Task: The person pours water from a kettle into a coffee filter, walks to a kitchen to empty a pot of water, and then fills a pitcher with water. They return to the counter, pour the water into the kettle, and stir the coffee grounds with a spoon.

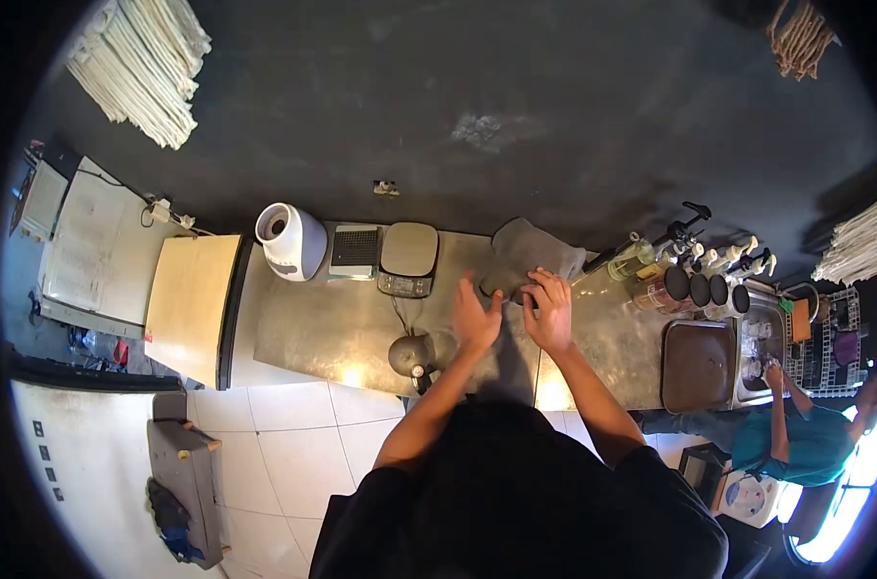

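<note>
A dark grey cloth (pixel 527 249) lies bunched on the metal counter, against the wall. Bent fingers of my right hand (pixel 551 311) overlap its lower right part, with the thumb close to the index finger at the cloth's near edge. My left hand (pixel 476 318) is beside the cloth's lower left edge, fingers stretched toward the wall and thumb apart. A kitchen scale (pixel 408 253) stands left of the cloth. Nearer the counter's front edge is a round dark metal vessel (pixel 412 355) with a small dial, left of my left forearm.
A white appliance (pixel 293 241) and a black-topped box (pixel 354 251) stand at the counter's left. Pump bottles (pixel 634 259) and dark-lidded jars (pixel 665 289) crowd the right. Beyond a brown tray (pixel 697 367), a person in a teal shirt (pixel 795 444) works at the sink (pixel 765 391).
</note>
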Demonstrator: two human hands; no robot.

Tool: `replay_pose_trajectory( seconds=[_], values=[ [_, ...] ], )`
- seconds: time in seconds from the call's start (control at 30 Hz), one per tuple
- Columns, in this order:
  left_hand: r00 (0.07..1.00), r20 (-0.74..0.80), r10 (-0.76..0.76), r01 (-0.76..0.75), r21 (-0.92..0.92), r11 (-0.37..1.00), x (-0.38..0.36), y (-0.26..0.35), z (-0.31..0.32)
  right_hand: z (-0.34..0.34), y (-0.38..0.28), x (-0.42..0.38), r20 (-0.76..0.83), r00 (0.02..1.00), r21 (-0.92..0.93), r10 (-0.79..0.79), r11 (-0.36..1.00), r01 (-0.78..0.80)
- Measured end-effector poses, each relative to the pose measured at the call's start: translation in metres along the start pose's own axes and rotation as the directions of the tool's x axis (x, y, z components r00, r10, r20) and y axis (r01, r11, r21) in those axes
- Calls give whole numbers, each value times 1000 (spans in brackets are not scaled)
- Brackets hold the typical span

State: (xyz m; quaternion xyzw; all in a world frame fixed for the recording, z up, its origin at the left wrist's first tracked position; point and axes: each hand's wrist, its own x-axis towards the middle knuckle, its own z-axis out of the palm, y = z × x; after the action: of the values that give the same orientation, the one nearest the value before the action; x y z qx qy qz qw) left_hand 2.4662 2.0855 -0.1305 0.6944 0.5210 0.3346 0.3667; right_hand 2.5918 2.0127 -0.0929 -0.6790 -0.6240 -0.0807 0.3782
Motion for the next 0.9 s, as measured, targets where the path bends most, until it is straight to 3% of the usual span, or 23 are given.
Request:
replay_pose_trajectory(
  seconds=[0.03,0.07,0.1,0.17,0.23,0.27,0.3,0.37,0.4,0.43,0.47,0.5,0.53,0.57,0.6,0.63,0.7,0.77,0.9],
  values=[
    [964,-148,219,-213,56,975,-3,3,-2,0,-1,-1,-17,1000,1,3,1000,-3],
    [953,38,300,-301,32,953,-1,3,-9,-1,-2,-3,-28,1000,-5,-2,1000,2],
    [957,36,289,-290,33,956,-2,-1,-7,-2,-6,-6,-17,1000,-1,-3,1000,3],
    [903,232,361,-354,-73,933,-5,-6,-3,-1,-15,-12,-96,993,-24,64,998,-66],
    [919,248,305,-305,-40,951,-11,2,-18,5,-29,-30,-153,978,22,138,990,-137],
    [941,175,291,-278,-96,956,-15,3,-26,14,-32,-46,-92,941,216,325,929,-300],
    [957,103,270,-253,-151,956,-18,4,-35,26,-35,-64,8,872,387,489,803,-453],
    [946,100,309,-287,-187,940,-20,-5,-67,58,-48,-105,337,705,602,624,433,-671],
    [927,103,360,-330,-229,916,-21,-8,-88,73,-57,-125,547,607,610,576,221,-761],
    [937,-32,349,-348,-205,915,-23,-3,-111,82,-73,-133,727,496,559,474,9,-829],
    [968,-100,231,-249,-226,942,-29,-19,-122,92,-87,-140,736,492,550,465,11,-835],
    [980,-167,110,-150,-253,956,-35,-40,-131,99,-108,-139,755,534,538,381,106,-836],
    [978,-181,102,-146,-250,957,-38,-61,-141,105,-121,-136,771,568,532,288,200,-823],
    [968,-249,-46,-24,-271,962,-41,-84,-150,112,-126,-135,777,566,529,276,200,-825],
    [932,-305,-196,101,-301,948,-49,-104,-154,121,-130,-137,812,494,469,310,156,-869],
    [928,-309,-206,112,-296,949,-57,-122,-155,128,-135,-142,843,417,405,340,110,-908],
    [961,-276,-12,-25,-131,991,-61,-156,-157,139,-138,-146,838,385,384,386,83,-920],
    [972,-224,-63,35,-124,992,-69,-167,-152,148,-140,-152,859,287,281,424,78,-957],
    [969,-125,-214,196,-144,970,-77,-176,-137,144,-153,-149,863,321,342,391,16,-939]
  ],
)
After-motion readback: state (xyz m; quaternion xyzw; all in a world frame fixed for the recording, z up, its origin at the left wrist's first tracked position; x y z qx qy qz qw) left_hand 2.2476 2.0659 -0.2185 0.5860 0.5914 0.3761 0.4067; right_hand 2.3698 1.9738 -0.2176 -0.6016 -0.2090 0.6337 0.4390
